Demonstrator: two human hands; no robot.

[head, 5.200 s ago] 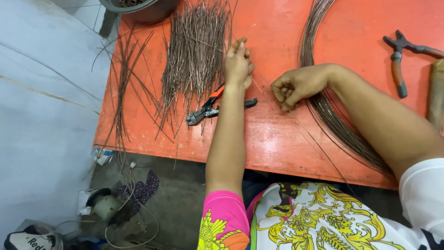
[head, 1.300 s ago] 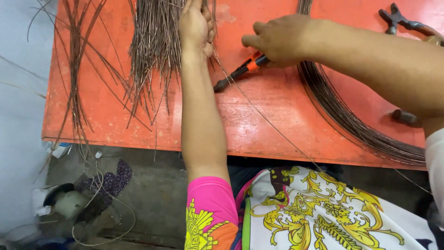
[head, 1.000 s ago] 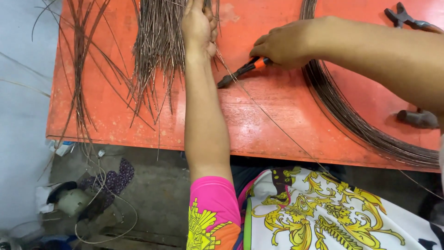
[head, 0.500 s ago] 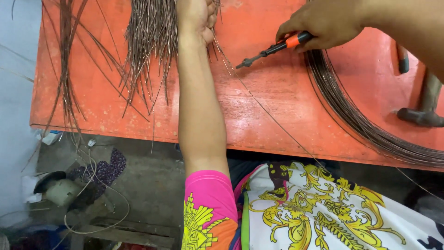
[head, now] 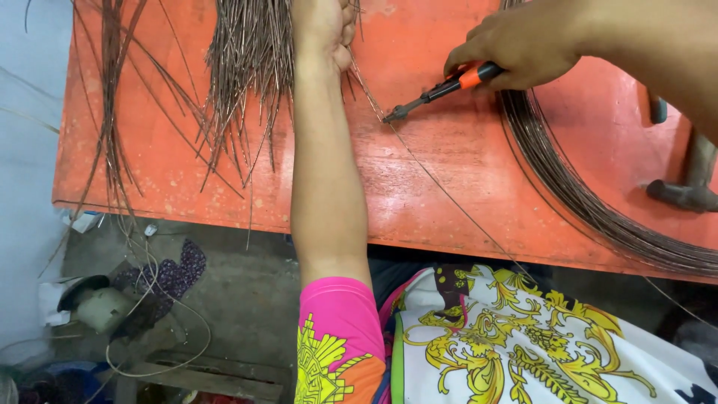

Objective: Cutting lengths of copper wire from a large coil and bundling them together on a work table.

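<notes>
My right hand grips orange-handled wire cutters, their dark jaws touching a single thin wire that runs diagonally across the orange table. My left hand reaches to the top edge of the view, fingers closed on the upper end of that wire, beside a bundle of cut straight wires. My left forearm lies straight up the table.
A large coil of wire curves along the table's right side. A hammer lies at the far right. A second loose bunch of wires sits at the left. Below the table edge, rags, wire and clutter cover the floor.
My right hand picked the cutters up off the table and brought their jaws onto the single wire. The view has shifted, so my left hand now sits at the top edge.
</notes>
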